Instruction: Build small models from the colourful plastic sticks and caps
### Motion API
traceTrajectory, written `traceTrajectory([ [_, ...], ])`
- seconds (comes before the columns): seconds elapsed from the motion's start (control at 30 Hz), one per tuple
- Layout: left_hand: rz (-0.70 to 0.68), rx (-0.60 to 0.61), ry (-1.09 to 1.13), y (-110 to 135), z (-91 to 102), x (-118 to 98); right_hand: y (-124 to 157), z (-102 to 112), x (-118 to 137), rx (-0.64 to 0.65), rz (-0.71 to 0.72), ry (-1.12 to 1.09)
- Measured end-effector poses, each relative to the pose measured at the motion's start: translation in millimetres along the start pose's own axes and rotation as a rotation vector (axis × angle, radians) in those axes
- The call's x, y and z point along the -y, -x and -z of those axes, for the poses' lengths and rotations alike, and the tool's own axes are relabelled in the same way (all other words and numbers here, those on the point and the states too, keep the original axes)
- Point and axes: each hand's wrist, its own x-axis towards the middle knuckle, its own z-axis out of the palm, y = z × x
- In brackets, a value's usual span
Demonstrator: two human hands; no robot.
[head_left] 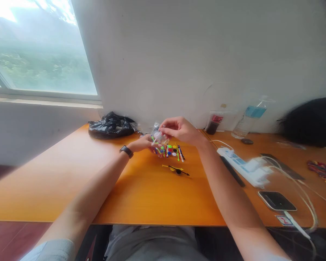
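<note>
The left hand [145, 143] and the right hand [179, 130] meet over the middle of the orange surface [70, 181], both pinched shut on a small clear bag [159, 139]. The left fingers grip it from below and the right fingertips from above. The bag is held just off the surface, and it seems to hold a few bright bits, though the view is too blurred to be sure.

Right under and beside the bag lies a cluster of coloured pieces [172, 150], sticks and round discs in red, green, blue and white. A little nearer the person lie a yellow and a black piece [176, 169], apart from the cluster.

A wide stretch of the surface runs from these pieces to the near edge and out to the left corner. At the far edge, against the wall, a crumpled black plastic bag [111, 125] sits left of the hands. To the right the room narrows. A white power strip [244, 166] with cables lies close beside the right forearm. A phone [277, 200] rests near the front edge, and a water bottle [250, 117] stands at the wall.
</note>
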Motion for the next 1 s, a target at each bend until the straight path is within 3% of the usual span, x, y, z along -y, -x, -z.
traceTrajectory([
  [0.13, 0.113, 0.158, 0.061, 5.2, -1.0, -5.2, 7.3, 30.5, 3.5, -0.340, 0.028, 0.227],
  [0.2, 0.124, 0.174, 0.089, 7.2, -1.1, -5.8, 9.5, 36.0, 3.4, -0.398, 0.025, 0.364],
  [0.47, 0.150, 0.290, 0.118, 10.4, -2.7, -7.9, 8.5, 20.7, 8.8, -0.223, -0.061, 0.711],
  [0.63, 0.126, 0.307, 0.087, 9.7, -2.3, -7.6, 9.6, 17.3, 17.7, -0.357, -0.053, 0.811],
  [0.8, 0.062, 0.333, 0.057, 7.5, -1.0, -5.3, 12.1, 15.4, 23.0, -0.280, -0.056, 0.828],
  [1.0, -0.017, 0.329, 0.048, 5.8, -2.6, -5.7, 14.8, 11.3, 33.1, -0.406, 0.004, 0.887],
])
